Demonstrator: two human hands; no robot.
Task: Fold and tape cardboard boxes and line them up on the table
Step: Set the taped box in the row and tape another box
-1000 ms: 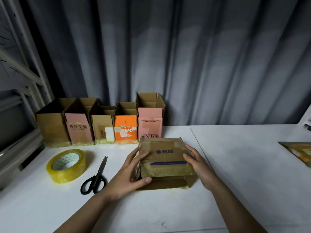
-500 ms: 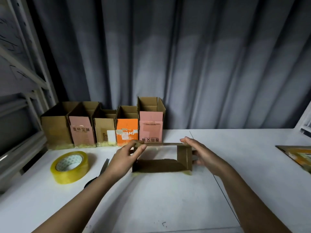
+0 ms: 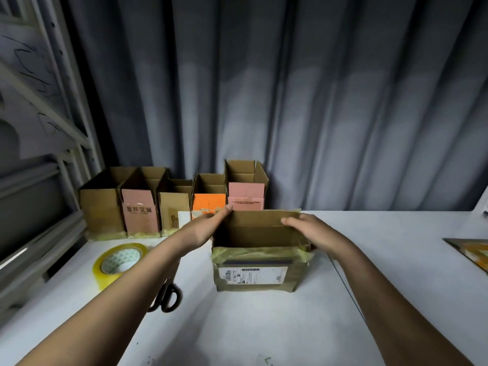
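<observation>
An open-topped brown cardboard box (image 3: 254, 277) with a white shipping label stands upright on the white table (image 3: 264, 326), old tape along its upper edge. My left hand (image 3: 204, 228) holds its left side, fingers reaching to the far top corner. My right hand (image 3: 310, 229) grips the far right flap and wall. Behind it, a row of several open boxes (image 3: 137, 207) lines the back edge by the curtain; the pink box (image 3: 245, 194) is the rightmost.
A roll of yellowish tape (image 3: 117, 264) lies left of the box, with black scissors (image 3: 166, 298) partly under my left forearm. A flattened carton (image 3: 472, 253) lies at the right edge. A metal shelf frame (image 3: 39, 154) stands at left.
The box was lying with its taped bottom up; both hands have turned it over so it now stands upright with its opening up and label facing me.
</observation>
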